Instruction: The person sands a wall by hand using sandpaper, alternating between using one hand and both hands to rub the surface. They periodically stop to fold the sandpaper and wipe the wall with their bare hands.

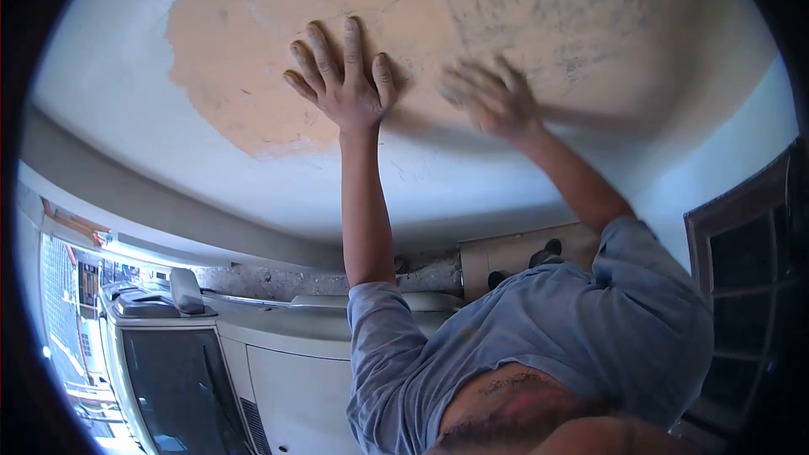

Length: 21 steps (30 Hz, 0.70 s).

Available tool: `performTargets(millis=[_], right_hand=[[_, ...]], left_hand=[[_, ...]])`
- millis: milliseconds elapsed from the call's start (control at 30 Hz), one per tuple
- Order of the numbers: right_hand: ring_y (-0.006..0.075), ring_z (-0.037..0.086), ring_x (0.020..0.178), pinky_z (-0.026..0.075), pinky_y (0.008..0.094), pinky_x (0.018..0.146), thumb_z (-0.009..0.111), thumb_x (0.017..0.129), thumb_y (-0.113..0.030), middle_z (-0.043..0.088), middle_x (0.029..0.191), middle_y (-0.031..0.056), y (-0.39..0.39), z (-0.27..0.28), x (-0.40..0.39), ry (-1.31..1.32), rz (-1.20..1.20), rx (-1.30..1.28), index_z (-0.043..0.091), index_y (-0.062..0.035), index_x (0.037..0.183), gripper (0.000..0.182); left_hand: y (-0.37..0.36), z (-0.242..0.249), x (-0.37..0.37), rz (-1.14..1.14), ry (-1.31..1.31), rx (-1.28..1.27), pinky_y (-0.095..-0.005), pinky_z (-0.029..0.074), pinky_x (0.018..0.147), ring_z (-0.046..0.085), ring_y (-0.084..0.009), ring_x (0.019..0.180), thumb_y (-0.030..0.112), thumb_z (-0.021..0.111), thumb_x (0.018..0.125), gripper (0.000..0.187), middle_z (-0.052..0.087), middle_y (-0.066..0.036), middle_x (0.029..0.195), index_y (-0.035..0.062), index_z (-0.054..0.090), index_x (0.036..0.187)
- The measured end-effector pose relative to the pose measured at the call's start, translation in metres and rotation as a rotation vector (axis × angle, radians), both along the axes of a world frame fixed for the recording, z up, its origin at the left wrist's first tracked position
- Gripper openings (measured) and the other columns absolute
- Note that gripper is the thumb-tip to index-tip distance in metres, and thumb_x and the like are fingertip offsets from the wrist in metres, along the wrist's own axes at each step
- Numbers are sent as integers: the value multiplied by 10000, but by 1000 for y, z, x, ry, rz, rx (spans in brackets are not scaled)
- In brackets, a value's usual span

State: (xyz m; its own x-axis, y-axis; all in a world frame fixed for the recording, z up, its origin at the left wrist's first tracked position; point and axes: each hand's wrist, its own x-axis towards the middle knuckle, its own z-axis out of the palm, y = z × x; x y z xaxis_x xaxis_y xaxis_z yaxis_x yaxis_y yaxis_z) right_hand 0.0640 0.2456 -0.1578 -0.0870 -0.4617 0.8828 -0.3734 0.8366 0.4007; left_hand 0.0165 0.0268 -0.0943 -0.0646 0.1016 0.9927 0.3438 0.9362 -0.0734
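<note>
My left hand [347, 84] lies flat on a pale wall-like surface [109, 59], its dusty fingers spread over a large tan patch [227, 67]. Nothing shows in that hand. To its right, my right hand [493, 97] is at the same patch, blurred by motion. Its fingers are smeared, and whether they hold anything cannot be made out. Dark smudges and scratches mark the patch above and to the right of this hand.
A white vehicle [295, 379] with a dark windscreen stands at the lower left. A dark-framed window or door [742, 253] is at the right. Below the surface, dark footwear [548, 253] shows on a tan floor area [476, 265].
</note>
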Motion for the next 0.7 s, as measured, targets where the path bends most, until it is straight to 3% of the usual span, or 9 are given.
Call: performTargets(millis=[100, 167, 200, 267, 367, 433, 533, 600, 700], right_hand=[[108, 472, 1267, 319, 397, 1059, 595, 797, -78, 559, 1336, -68, -13, 141, -8, -31, -77, -183, 610, -219, 1221, 447], [224, 486, 1265, 259, 471, 1111, 505, 941, -175, 608, 1270, 65, -28, 212, -3, 204, 74, -277, 610, -72, 1216, 312], [224, 486, 1265, 259, 471, 1111, 505, 941, -175, 608, 1270, 65, -26, 200, -5, 203, 69, -277, 610, -72, 1216, 312], [126, 483, 1258, 303, 414, 1081, 580, 787, -51, 568, 1326, -53, -26, 137, -12, 117, -88, -219, 614, -215, 1222, 467], [120, 488, 1257, 168, 495, 1171, 628, 880, -207, 579, 1305, -58, -11, -22, -1, -11, -23, -136, 632, -213, 1195, 315], [117, 498, 1244, 222, 483, 1158, 612, 893, -189, 605, 1268, -55, 12, -78, 7, -19, -29, -67, 656, -225, 1160, 273], [104, 507, 1231, 232, 460, 1156, 613, 868, -153, 615, 1252, -72, 30, -4, 1, -23, -57, 124, 660, -239, 1157, 305], [95, 495, 1242, 226, 457, 1154, 613, 824, -101, 601, 1275, -68, 12, 78, -12, 78, -8, -40, 649, -248, 1174, 382], [100, 513, 1217, 248, 464, 1141, 615, 788, -72, 577, 1304, -70, -21, 165, -12, -237, 69, -328, 612, -240, 1226, 469]], left_hand=[[1, 1, 2, -10, 4, 6, -477, -37, 1154, 200, -362, 1429, 484, 327, 962, 558, 359, -230, 1470, 136, 560, 1331], [3, 3, -1, -23, 11, 5, -472, -36, 1155, 191, -356, 1433, 488, 325, 962, 562, 362, -230, 1468, 134, 562, 1329], [2, 2, -2, -18, 9, 9, -471, -35, 1155, 190, -355, 1434, 490, 324, 962, 565, 360, -229, 1469, 131, 563, 1327], [1, -1, 0, -7, 8, 17, -471, -35, 1155, 188, -353, 1434, 493, 323, 962, 568, 358, -228, 1471, 128, 564, 1325], [0, 0, 0, 6, 8, 13, -470, -33, 1156, 187, -350, 1435, 490, 323, 961, 569, 356, -229, 1471, 123, 566, 1322], [0, 0, 1, -2, -10, 1, -469, -31, 1156, 184, -350, 1437, 491, 320, 961, 572, 358, -232, 1469, 120, 564, 1323], [2, 2, -1, -14, 28, 3, -468, -34, 1156, 177, -347, 1439, 488, 318, 962, 571, 356, -237, 1468, 123, 558, 1330], [2, 3, -1, -13, 21, -1, -468, -35, 1155, 177, -349, 1439, 487, 318, 962, 571, 355, -238, 1469, 124, 555, 1333], [2, 0, -2, -3, 9, 1, -469, -39, 1154, 177, -353, 1438, 486, 319, 963, 570, 352, -240, 1470, 124, 551, 1336]])
